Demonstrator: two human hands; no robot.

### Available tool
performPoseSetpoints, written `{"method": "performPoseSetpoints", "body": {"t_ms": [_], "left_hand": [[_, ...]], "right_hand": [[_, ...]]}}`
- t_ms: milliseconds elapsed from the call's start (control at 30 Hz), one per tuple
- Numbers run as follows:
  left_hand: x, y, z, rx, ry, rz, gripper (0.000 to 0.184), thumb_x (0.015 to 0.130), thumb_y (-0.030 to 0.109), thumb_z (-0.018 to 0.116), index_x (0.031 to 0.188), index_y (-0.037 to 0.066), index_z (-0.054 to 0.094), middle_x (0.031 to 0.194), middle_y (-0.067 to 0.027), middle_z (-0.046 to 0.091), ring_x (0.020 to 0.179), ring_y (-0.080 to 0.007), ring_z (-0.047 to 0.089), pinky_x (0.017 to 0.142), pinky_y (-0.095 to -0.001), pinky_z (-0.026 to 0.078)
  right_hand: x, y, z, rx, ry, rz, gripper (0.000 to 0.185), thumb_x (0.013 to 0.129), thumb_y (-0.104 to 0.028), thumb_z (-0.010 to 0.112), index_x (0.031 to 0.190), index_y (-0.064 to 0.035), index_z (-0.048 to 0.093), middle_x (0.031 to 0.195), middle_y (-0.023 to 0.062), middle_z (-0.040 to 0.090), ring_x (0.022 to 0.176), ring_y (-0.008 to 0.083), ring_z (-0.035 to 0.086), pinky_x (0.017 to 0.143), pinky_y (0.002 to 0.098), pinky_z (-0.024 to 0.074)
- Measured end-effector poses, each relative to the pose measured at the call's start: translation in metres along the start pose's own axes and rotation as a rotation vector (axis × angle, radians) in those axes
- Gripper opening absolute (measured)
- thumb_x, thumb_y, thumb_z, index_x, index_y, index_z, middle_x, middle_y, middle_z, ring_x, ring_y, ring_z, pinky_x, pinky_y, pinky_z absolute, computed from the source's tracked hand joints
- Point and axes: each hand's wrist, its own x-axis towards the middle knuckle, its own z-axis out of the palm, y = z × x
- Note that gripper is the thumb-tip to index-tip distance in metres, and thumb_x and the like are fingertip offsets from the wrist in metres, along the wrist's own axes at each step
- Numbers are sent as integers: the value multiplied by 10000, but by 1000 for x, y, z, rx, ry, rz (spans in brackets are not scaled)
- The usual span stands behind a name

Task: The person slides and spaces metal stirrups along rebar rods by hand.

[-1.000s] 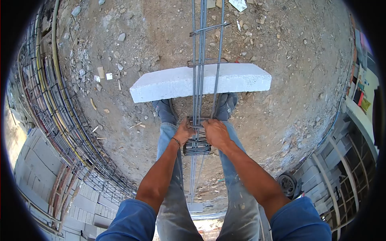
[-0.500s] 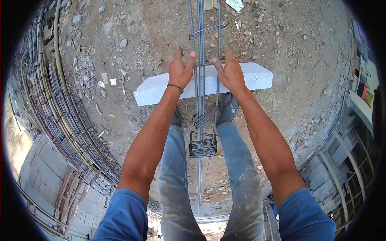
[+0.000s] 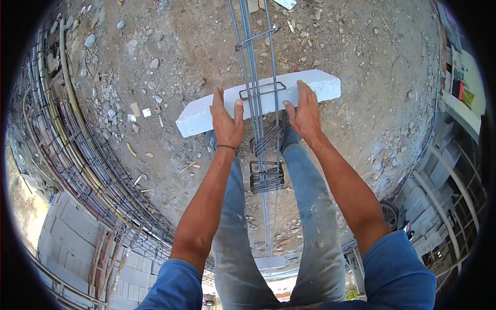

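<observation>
Long steel reinforcing bars (image 3: 251, 62) run away from me between my legs, across a pale block (image 3: 199, 115). A rectangular wire stirrup (image 3: 262, 91) lies around the bars above the block. My left hand (image 3: 227, 123) hovers left of the bars with thumb and fingers apart, holding nothing. To the right, my right hand (image 3: 306, 118) is likewise open over the block, its thumb near the bars. Closer to my body, one cluster of stirrups (image 3: 266, 140) leans along the bars and another stack of stirrups (image 3: 267, 181) sits bunched on them.
Another stirrup (image 3: 257, 39) crosses the bars farther out. Tied rebar cages and a yellowish pole (image 3: 70, 85) lie along the left. Grey blocks (image 3: 444, 178) are stacked at right. Stones (image 3: 154, 63) litter the dirt ground. My shoes stand just behind the pale block.
Both hands have drawn back toward me and apart, away from the stirrup they were at. That stirrup now shows its full rectangle over the block. My view has shifted slightly.
</observation>
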Motion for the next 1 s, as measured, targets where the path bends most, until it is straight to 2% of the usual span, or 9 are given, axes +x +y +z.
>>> {"method": "performPoseSetpoints", "body": {"t_ms": [167, 300, 400, 467, 633, 767, 867, 933, 1000], "left_hand": [[-117, 3, -87, -132, -119, -297, 671, 1009, 212, 612, 1535, -73, 307, 1463, -309, 514, 1406, -369, 487, 1138, -410, 386], [-212, -3, -164, -32, -365, -331, 686, 968, 186, 645, 1520, -70, 328, 1450, -318, 525, 1364, -391, 532, 1096, -411, 437], [-220, 29, -208, 56, -551, -222, 680, 954, 168, 652, 1512, -66, 343, 1441, -323, 531, 1341, -415, 548, 1070, -417, 463], [-217, 43, -217, 69, -572, -166, 639, 925, 165, 659, 1446, -117, 420, 1391, -337, 554, 1318, -440, 543, 1114, -447, 420], [-230, 28, -216, 244, -611, -66, 490, 940, 156, 641, 1370, -55, 536, 1328, -279, 627, 1247, -427, 600, 1052, -447, 471], [-250, 10, -209, 379, -773, 92, 464, 930, 157, 645, 1343, -36, 557, 1282, -249, 654, 1170, -426, 629, 1019, -458, 487], [-258, 0, -208, 480, -886, 208, 438, 916, 154, 657, 1312, -18, 581, 1237, -227, 676, 1127, -417, 643, 993, -466, 502], [-262, 0, -205, 545, -949, 227, 424, 906, 150, 668, 1294, -7, 597, 1204, -215, 691, 1125, -400, 648, 987, -468, 506], [-264, -10, -203, 610, -1015, 291, 416, 904, 146, 669, 1288, -1, 603, 1193, -213, 698, 1117, -392, 657, 980, -463, 512]], "right_hand": [[-181, 67, -55, -51, 26, 626, 676, 950, -317, 657, 1404, 132, 435, 1302, 406, 557, 1225, 528, 545, 1072, 540, 422], [-307, 72, -101, -228, 99, 1251, 547, 896, -309, 718, 1251, 82, 572, 1140, 346, 675, 1078, 467, 674, 933, 491, 526], [-352, 52, -96, -345, 172, 1280, 532, 884, -312, 729, 1232, 68, 593, 1100, 329, 690, 1054, 456, 683, 910, 492, 532], [-354, 18, -87, -166, 245, 1196, 498, 877, -246, 711, 1194, 117, 585, 1159, 372, 641, 1107, 512, 625, 967, 503, 497], [-349, -66, -29, 40, 424, 1127, 498, 867, -217, 734, 1216, 98, 568, 1129, 341, 649, 1045, 479, 648, 947, 488, 512], [-395, -105, 22, 284, 354, 1315, 530, 857, -248, 759, 1221, 85, 565, 1070, 294, 687, 979, 445, 675, 893, 477, 535], [-418, -107, 71, 415, 203, 1552, 500, 861, -253, 779, 1207, 40, 569, 969, 203, 741, 950, 337, 718, 868, 431, 553], [-423, -102, 113, 656, 405, 1683, 588, 822, -303, 828, 1220, 45, 571, 944, 183, 757, 940, 303, 720, 848, 408, 559], [-424, -81, 192, 654, 436, 1639, 920, 759, -346, 869, 1388, 110, 377, 1041, 226, 728, 1030, 358, 698, 895, 392, 539]]}}
